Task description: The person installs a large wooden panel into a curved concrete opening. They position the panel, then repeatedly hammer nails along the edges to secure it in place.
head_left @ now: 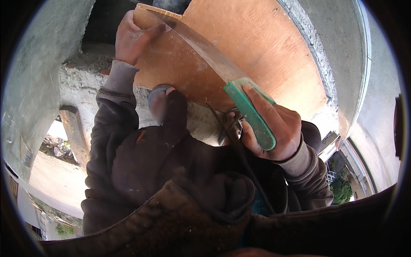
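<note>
My left hand (135,40) is closed at the top left on the tip of a long metal blade (201,53) and the edge of a plywood board (252,38). The blade runs diagonally over the board to a green handle (246,107), which my right hand (278,128) grips at the centre right. My foot in a grey shoe (156,103) is at the board's lower edge. A thin dark cable or rod (220,120) runs down beside the handle.
Rough concrete (75,85) lies under and around the board, with a dark opening at the top left. A grey wall (34,68) curves along the left, near a wooden piece (72,132). More concrete (351,51) edges the right. Greenery and structures show at the lower rims.
</note>
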A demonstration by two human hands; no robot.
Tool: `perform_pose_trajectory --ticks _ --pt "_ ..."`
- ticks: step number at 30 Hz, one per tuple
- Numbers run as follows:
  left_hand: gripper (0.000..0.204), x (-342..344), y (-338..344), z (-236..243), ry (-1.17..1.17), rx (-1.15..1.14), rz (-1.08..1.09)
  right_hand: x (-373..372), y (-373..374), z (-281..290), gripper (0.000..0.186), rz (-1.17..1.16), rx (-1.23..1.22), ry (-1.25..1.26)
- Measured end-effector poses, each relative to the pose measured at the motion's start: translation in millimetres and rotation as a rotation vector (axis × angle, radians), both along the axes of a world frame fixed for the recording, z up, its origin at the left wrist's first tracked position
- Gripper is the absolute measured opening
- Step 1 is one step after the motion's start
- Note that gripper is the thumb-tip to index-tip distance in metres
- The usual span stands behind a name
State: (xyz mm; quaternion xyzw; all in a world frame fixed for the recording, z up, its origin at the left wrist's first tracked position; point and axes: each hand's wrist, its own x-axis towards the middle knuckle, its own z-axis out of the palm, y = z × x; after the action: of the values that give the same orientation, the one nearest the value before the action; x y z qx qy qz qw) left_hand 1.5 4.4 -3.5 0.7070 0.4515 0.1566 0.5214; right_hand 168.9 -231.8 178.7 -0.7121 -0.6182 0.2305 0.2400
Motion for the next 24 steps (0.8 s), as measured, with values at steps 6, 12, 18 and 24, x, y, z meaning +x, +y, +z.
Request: perform_pose_trajectory --ticks 6,12,18,24 --pt "0.047 4 7 -4 -0.024 -0.043 -0.091 -12 52 -40 0.046 -0.029 0.123 -0.011" --pt "0.065 -4 9 -22 -0.24 -0.163 0.082 19 -2 55 0.048 -0.181 0.05 0.174" --pt "0.08 12 16 -26 -0.077 -0.161 -0.083 52 -39 61 0.068 -0.583 0.221 0.028" --pt "0.085 11 36 -52 0.179 0.242 -0.169 54 -54 63 0.07 -0.641 0.235 0.039"
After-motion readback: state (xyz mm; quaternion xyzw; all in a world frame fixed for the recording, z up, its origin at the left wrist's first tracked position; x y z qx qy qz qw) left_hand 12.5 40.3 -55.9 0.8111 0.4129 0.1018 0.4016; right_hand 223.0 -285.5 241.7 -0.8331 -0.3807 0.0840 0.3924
